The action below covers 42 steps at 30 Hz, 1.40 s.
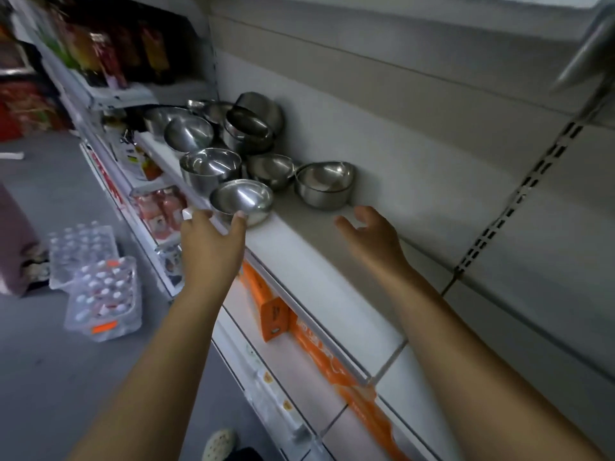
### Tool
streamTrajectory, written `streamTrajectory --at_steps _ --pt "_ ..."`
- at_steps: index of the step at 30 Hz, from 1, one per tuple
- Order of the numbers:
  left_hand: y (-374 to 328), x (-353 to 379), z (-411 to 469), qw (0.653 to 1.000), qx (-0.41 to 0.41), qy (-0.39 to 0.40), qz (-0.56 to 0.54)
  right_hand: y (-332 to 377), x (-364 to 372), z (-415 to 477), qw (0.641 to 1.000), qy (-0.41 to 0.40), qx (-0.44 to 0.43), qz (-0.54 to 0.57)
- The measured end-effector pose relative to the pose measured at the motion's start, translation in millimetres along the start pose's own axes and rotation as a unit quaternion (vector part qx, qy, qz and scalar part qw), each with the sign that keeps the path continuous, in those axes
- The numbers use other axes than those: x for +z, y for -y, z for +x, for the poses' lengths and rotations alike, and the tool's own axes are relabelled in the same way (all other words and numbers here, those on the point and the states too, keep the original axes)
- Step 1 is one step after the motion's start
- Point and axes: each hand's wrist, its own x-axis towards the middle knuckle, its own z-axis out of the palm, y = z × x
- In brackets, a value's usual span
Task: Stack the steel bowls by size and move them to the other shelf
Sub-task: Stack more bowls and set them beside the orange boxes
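Several steel bowls stand crowded on a white shelf (pixel 332 261). The nearest bowl (pixel 241 199) sits at the shelf's front edge, and my left hand (pixel 211 241) reaches to it, thumb and fingertips spread on either side of its near rim, touching or almost touching. A wider bowl (pixel 324 183) stands to its right near the back wall. My right hand (pixel 369 236) hovers over bare shelf just in front of that bowl, fingers loosely curled and holding nothing. Behind are a deeper bowl (pixel 209 168), a small one (pixel 271 169), a tilted bowl (pixel 188 133) and a nested stack (pixel 249 131).
A bowl-like steel shape (pixel 585 51) blurs at the top right. Orange boxes (pixel 273 311) lie on the shelf below. Packs of bottles (pixel 96 281) stand on the grey floor at left. Packaged goods (pixel 109 51) fill the far left shelves. My shoe (pixel 219 444) shows at the bottom.
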Motion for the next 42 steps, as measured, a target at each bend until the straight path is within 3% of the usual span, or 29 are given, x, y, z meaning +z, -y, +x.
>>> streamTrajectory --at_steps 5,12,20,30,37,42 --pt "10 5 62 0.997 -0.035 0.071 -0.019 14 32 63 0.997 -0.062 0.045 -0.024" --pt "25 2 139 0.98 0.007 0.2 -0.02 27 57 121 0.97 -0.206 0.126 0.016" --pt "21 14 173 0.929 0.062 0.363 -0.04 33 64 134 0.955 -0.241 0.158 -0.074" --pt "21 33 191 0.899 0.054 0.427 -0.072 42 62 132 0.953 -0.244 0.147 -0.106" --pt "13 36 190 0.897 0.018 0.435 -0.072 47 62 120 0.952 -0.285 0.109 0.021" --pt "11 38 187 0.899 -0.021 0.427 -0.092 70 68 87 0.965 -0.237 0.076 0.088"
